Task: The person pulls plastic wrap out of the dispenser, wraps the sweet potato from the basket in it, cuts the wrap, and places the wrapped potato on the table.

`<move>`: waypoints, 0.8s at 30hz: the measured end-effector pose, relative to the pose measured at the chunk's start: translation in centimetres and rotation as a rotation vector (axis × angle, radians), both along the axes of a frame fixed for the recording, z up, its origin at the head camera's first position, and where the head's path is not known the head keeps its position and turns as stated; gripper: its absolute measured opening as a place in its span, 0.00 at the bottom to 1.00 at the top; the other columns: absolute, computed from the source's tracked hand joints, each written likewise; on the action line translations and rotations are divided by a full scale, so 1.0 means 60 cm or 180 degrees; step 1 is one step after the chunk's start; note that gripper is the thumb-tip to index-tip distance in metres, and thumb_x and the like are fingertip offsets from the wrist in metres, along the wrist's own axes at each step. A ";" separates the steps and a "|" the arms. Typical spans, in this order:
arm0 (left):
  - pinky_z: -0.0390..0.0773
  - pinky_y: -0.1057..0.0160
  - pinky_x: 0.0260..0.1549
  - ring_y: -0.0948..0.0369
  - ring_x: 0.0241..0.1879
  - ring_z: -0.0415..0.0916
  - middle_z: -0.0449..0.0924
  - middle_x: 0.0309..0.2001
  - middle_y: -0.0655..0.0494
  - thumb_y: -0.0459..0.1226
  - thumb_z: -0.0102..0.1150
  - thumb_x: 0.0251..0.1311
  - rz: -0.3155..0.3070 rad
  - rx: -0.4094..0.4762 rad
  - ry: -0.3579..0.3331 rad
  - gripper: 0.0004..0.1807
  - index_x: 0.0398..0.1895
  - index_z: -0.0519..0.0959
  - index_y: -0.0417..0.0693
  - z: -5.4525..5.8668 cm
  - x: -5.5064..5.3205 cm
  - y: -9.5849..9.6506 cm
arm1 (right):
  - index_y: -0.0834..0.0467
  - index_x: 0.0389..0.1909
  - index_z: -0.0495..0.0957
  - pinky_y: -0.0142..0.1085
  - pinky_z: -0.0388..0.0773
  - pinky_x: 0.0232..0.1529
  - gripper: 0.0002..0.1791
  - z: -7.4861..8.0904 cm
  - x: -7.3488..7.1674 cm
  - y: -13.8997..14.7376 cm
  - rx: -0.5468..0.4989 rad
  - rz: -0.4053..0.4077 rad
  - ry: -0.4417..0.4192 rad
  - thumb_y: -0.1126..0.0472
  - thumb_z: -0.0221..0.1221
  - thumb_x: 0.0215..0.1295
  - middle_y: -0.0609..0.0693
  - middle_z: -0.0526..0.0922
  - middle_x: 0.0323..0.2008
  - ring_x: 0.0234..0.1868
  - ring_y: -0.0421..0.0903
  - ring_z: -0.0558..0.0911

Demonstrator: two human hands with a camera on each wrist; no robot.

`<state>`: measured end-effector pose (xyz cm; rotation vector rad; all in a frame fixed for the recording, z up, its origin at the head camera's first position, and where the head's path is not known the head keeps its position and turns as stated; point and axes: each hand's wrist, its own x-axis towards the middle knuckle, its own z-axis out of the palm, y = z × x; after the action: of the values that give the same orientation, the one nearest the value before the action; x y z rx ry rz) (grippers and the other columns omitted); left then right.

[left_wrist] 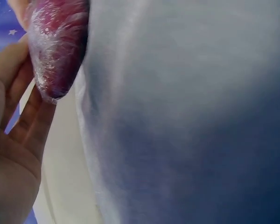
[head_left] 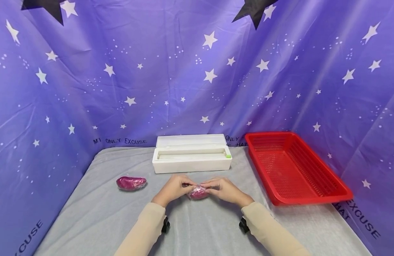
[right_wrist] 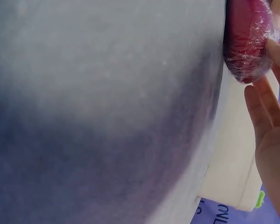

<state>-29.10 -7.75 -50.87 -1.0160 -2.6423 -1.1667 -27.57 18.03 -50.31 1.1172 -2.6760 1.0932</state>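
Observation:
Both hands meet over a reddish-purple sweet potato (head_left: 198,192) wrapped in clear cling film, at the middle of the table. My left hand (head_left: 177,187) holds its left end, thumb and fingertips at the film. From the other side my right hand (head_left: 227,190) pinches the film with thumb and fingers near the top. The left wrist view shows the tapered end of the wrapped sweet potato (left_wrist: 58,51), wrinkled film stretched over it. In the right wrist view the thumb presses on the sweet potato (right_wrist: 247,39), and some fingers are cut off by the frame edge.
Another wrapped sweet potato (head_left: 131,183) lies to the left. Behind the hands stands a white cling film dispenser (head_left: 192,166), lid raised, with a green slider (head_left: 228,156) at its right end. A red perforated basket (head_left: 264,177) sits at the right. Starry purple cloth (head_left: 184,81) encloses the grey-covered table (head_left: 97,213).

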 end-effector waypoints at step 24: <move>0.71 0.53 0.62 0.55 0.58 0.77 0.82 0.57 0.53 0.38 0.76 0.52 -0.0429 -0.0362 -0.0183 0.30 0.61 0.81 0.50 -0.005 -0.002 -0.024 | 0.59 0.75 0.63 0.53 0.66 0.67 0.41 0.011 0.008 -0.001 0.0732 0.0265 -0.0229 0.66 0.68 0.61 0.59 0.69 0.70 0.68 0.59 0.70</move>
<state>-29.20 -9.21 -51.18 -1.2151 -2.7507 -1.0963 -27.08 17.98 -49.66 1.2567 -2.8950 0.8681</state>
